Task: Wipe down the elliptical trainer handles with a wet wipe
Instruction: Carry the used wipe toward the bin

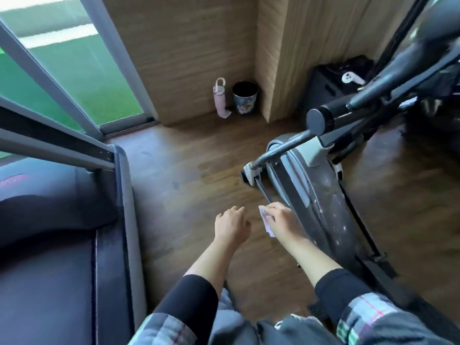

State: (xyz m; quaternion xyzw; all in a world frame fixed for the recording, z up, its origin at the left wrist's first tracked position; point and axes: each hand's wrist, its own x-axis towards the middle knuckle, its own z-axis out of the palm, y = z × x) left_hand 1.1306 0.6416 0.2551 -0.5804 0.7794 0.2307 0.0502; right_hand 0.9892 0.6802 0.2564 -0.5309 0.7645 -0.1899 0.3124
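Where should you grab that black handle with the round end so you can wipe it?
Probably wrap the wet wipe, held in the right hand, around the handle just behind its round cap, coming from above: the grip there is a bare, tilted cylinder, with bars crowding beneath.

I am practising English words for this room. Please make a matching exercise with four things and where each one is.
Things:
1. wet wipe
2. pink bottle
3. bin
4. handle

Places:
A. in the wall corner, right of the bottle
B. in the right hand
C. upper right, on the trainer
D. on the floor, against the wooden wall

Pairs: 1-B, 2-D, 3-A, 4-C
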